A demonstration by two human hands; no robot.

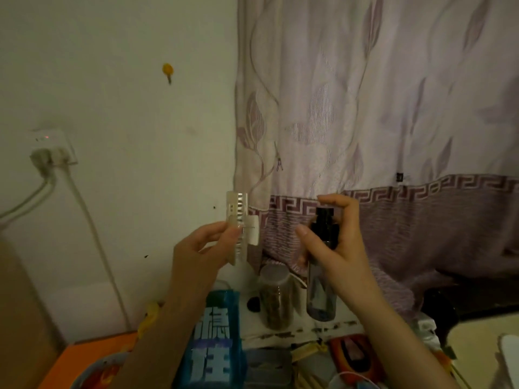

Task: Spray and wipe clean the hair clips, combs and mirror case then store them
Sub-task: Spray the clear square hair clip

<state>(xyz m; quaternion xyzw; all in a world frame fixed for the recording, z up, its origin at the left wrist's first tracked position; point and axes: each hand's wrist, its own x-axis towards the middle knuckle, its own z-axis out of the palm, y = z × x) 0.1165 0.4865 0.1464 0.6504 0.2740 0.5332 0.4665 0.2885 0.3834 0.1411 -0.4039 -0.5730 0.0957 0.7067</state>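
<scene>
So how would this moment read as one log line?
step: spraying | left hand: holds hair clip | right hand: grips spray bottle, finger on top

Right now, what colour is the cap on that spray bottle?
Black, on the spray bottle in the right hand; head view.

dim rm | wall (pixel 126 108) w/ socket (pixel 53 148) | curtain (pixel 379 108) rt | orange tabletop (pixel 84 357)

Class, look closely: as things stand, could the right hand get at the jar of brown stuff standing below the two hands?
Probably not yet. The right hand already holds the spray bottle, so its grip is taken. The jar itself stands uncovered just left of the bottle.
</scene>
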